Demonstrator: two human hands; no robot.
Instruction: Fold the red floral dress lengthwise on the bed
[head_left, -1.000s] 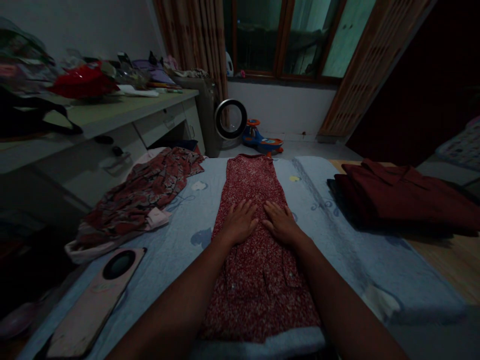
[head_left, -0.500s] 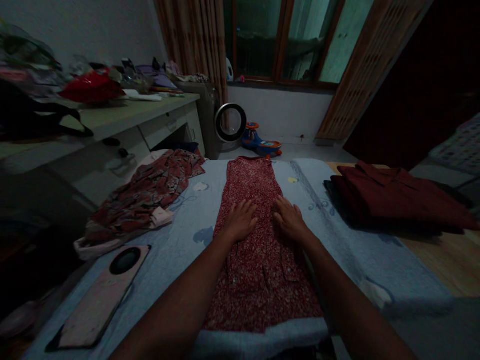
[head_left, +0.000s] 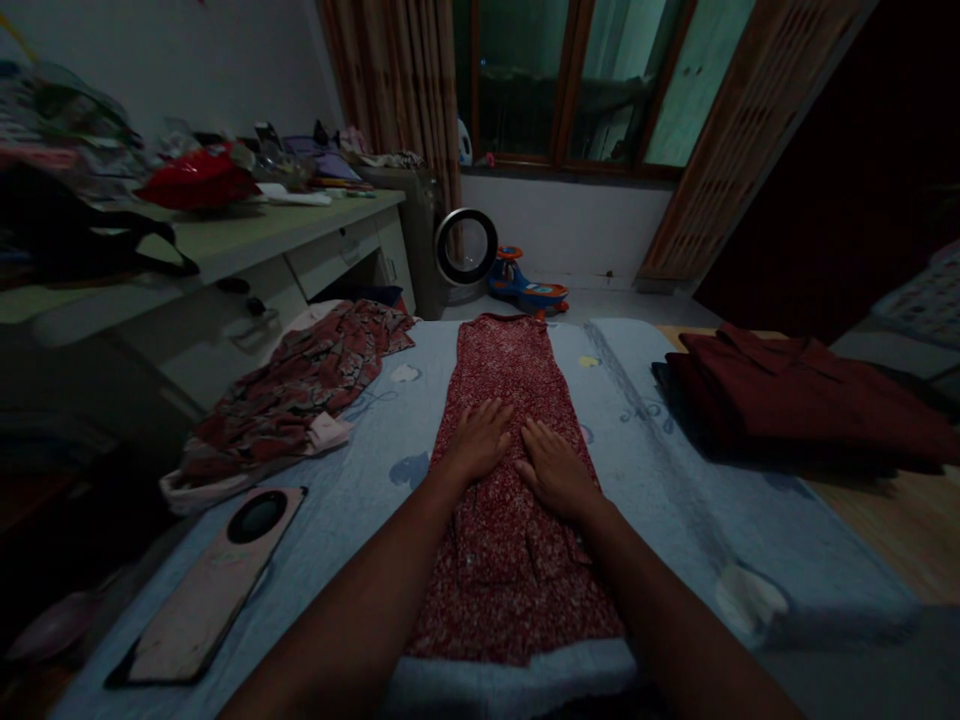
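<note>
A long red garment with small white speckles (head_left: pixel 506 370) lies flat and lengthwise on a pale blue blanket (head_left: pixel 652 450). My left hand (head_left: pixel 478 438) rests palm down on its middle, fingers spread. My right hand (head_left: pixel 553 470) lies flat beside it, slightly nearer to me, almost touching the left. Neither hand grips the cloth.
A crumpled red patterned garment (head_left: pixel 292 395) lies left on the blanket, a pink phone-shaped board (head_left: pixel 210 585) near it. Folded dark red clothes (head_left: pixel 802 395) sit at the right. A cluttered desk (head_left: pixel 225 240) stands left; a fan (head_left: pixel 466 247) and toy car (head_left: pixel 525 285) stand on the floor beyond.
My right hand has slid back from the garment's right edge toward the middle and nearer to me. The left hand stays in place.
</note>
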